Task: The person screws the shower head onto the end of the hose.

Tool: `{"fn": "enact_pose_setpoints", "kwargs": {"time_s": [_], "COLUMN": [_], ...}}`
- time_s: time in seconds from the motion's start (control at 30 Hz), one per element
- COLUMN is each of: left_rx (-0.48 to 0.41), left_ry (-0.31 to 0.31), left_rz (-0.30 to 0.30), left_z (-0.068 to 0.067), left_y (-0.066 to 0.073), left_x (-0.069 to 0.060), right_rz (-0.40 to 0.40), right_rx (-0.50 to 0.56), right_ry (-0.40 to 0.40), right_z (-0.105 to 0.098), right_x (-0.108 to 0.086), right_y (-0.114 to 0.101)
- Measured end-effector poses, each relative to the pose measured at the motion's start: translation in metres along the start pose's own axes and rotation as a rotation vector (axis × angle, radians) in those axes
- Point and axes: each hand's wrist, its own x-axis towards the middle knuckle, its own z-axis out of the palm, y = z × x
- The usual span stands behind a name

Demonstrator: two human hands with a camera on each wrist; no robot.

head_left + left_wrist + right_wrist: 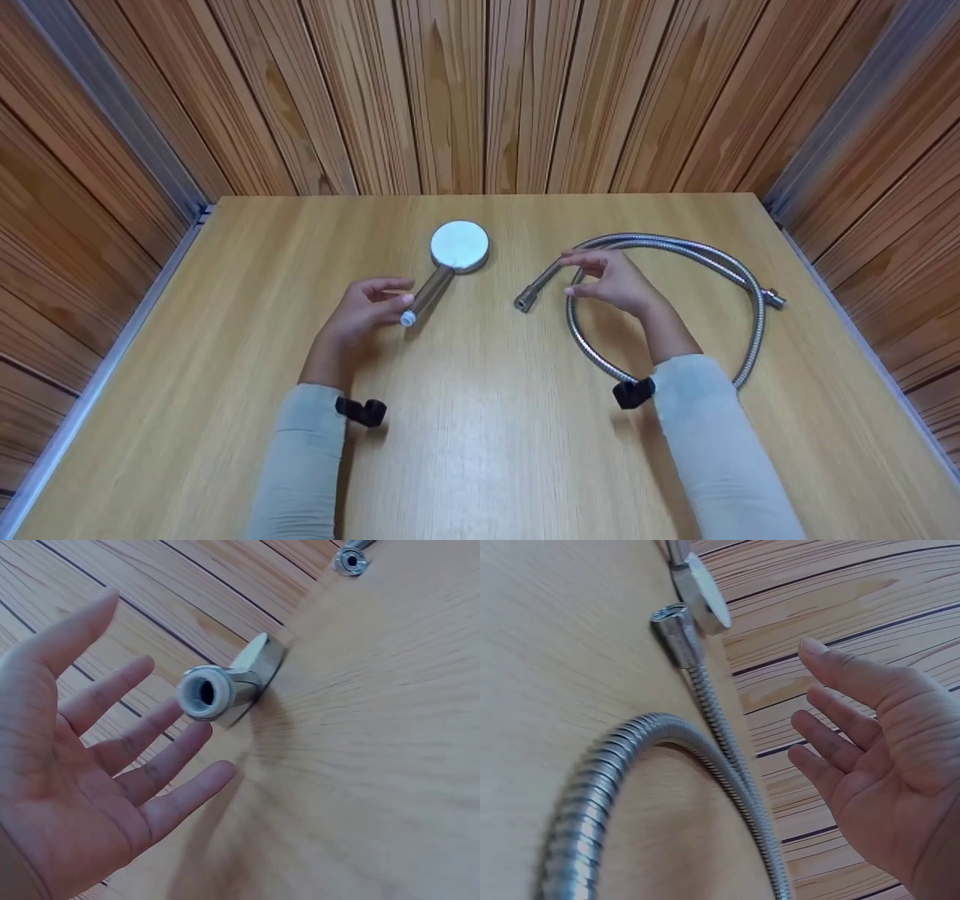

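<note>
A shower head (460, 246) lies on the table, its round white face up and its handle (433, 290) slanting toward my left hand (366, 309). In the left wrist view the handle's hollow white threaded end (205, 694) faces the camera, and the fingers of that hand are spread beside it, gripping nothing. To the right lies a coiled metal shower hose (757, 330), with a conical connector (527, 298) at its near left end. My right hand (611, 285) hovers over the coil's left side, fingers loosely bent; the right wrist view shows it apart from the hose (724, 727).
The light wooden table (480, 450) carries both pieces. Wood-plank walls (450, 97) rise behind and at both sides, with metal rails along the corners. The hose's other end fitting (772, 298) points right. A black strap mount (361, 411) sits on each sleeve.
</note>
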Motion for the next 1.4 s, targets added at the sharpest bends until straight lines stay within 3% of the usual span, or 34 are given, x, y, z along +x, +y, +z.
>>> {"fn": "enact_pose_setpoints", "kwargs": {"time_s": [0.27, 0.47, 0.7, 0.93, 1.23, 1.4], "left_rx": [0.019, -0.102, -0.26, -0.418, -0.485, -0.476], "left_ry": [-0.006, -0.027, -0.101, -0.097, -0.075, -0.081], "left_rz": [-0.095, -0.153, -0.153, -0.168, -0.235, -0.215], "left_z": [0.009, 0.015, 0.021, 0.026, 0.037, 0.041], "left_y": [-0.004, -0.008, -0.012, -0.011, -0.01, -0.012], "left_x": [0.017, 0.023, 0.027, 0.028, 0.032, 0.032], "right_rz": [0.044, 0.08, 0.121, 0.12, 0.121, 0.095], "right_rx": [-0.008, -0.006, 0.021, 0.037, -0.052, -0.126], "right_ry": [-0.012, -0.014, 0.003, -0.013, -0.032, -0.044], "right_z": [0.016, 0.026, 0.031, 0.036, 0.043, 0.047], "right_x": [0.017, 0.027, 0.031, 0.034, 0.034, 0.033], "right_y": [0.006, 0.013, 0.017, 0.02, 0.02, 0.016]}}
